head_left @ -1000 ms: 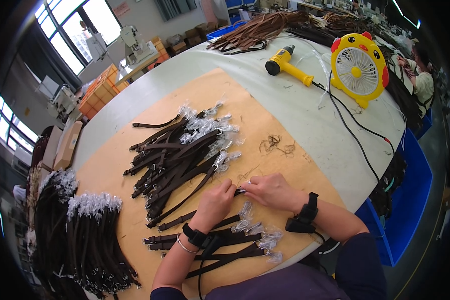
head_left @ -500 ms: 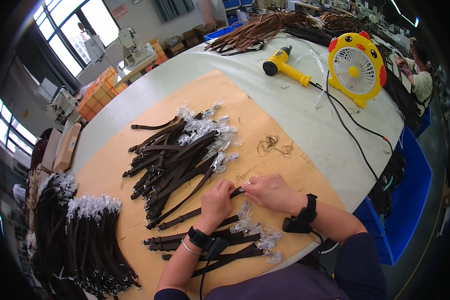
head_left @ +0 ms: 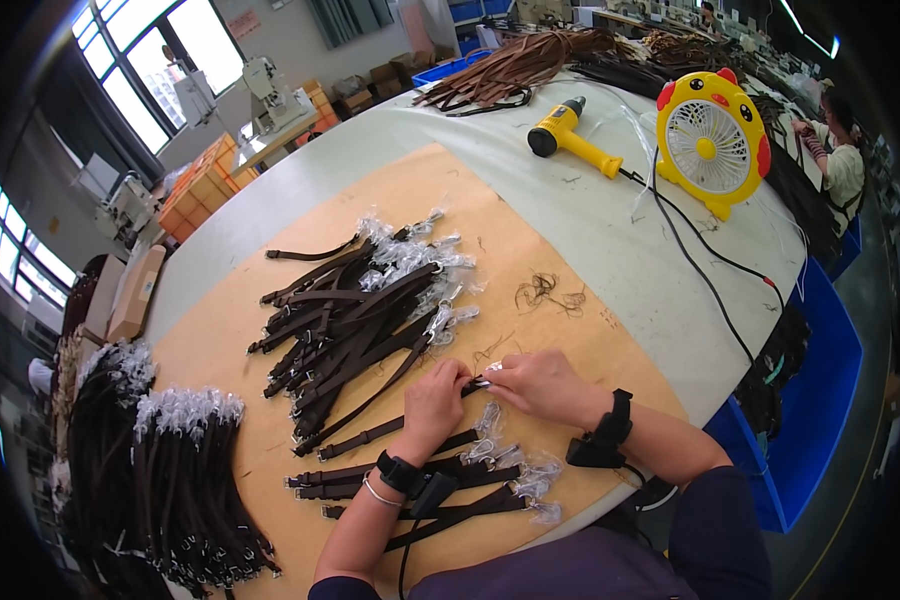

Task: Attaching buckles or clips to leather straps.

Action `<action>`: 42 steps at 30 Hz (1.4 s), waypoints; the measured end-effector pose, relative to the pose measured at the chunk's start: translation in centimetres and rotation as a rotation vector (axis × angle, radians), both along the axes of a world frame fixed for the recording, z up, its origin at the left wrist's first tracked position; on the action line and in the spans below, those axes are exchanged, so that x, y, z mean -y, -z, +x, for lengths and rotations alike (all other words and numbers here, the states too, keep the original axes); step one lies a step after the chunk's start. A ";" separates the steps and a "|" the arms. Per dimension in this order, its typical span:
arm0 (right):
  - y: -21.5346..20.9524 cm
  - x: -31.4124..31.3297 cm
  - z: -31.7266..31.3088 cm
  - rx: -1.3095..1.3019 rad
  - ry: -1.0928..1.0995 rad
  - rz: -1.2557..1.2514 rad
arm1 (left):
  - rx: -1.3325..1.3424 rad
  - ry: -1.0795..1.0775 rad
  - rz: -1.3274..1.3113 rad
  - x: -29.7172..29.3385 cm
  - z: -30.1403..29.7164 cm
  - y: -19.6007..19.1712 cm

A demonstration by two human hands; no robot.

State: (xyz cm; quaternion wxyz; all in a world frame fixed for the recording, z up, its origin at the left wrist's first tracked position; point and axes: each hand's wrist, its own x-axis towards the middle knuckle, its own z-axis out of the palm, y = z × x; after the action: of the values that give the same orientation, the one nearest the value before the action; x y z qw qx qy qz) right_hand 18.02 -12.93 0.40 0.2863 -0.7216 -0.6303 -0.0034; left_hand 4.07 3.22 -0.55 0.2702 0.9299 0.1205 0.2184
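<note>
Between my hands stretches a dark brown strap (head_left: 377,433) with a buckle at its left end. My left hand (head_left: 433,405) is closed on it close to its right end. Facing it, my right hand (head_left: 542,385) pinches that end, where a bit of clear plastic and metal shows between the fingers. The fingertips partly hide this end. Just below lie several similar straps (head_left: 370,484) with clear plastic wrapped around their right ends. Above my left hand spreads a bigger heap of dark straps (head_left: 335,330), their wrapped ends (head_left: 410,258) pointing right.
More wrapped straps (head_left: 185,480) hang at the table's left edge. Loose threads (head_left: 550,293) lie on the brown paper (head_left: 530,240). Farther back are a yellow heat gun (head_left: 573,140), its cord, a yellow fan (head_left: 712,145) and brown straps (head_left: 505,70). A blue bin (head_left: 810,400) stands right; a person (head_left: 838,150) sits beyond.
Both hands stay almost in the same place with the strap between them. The view has shifted very slightly; the heaps and tools lie as before.
</note>
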 end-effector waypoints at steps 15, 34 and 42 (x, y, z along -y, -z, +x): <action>-0.2 -0.2 2.8 -0.307 0.013 0.008 | 0.211 -0.069 -0.096 -3.8 1.2 -1.4; 2.1 0.4 5.9 -0.212 0.321 -0.035 | -0.296 0.077 0.261 -2.5 -10.2 -3.3; -1.1 4.7 6.1 -0.154 0.501 0.069 | -0.412 0.207 0.140 -1.8 -15.8 -5.2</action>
State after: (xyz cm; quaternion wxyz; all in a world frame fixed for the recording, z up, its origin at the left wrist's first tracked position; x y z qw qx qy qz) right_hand 24.16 -17.67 1.46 0.3483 -0.8430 -0.4079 -0.0409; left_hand -11.69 5.05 4.62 0.1958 0.9787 0.0619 0.0031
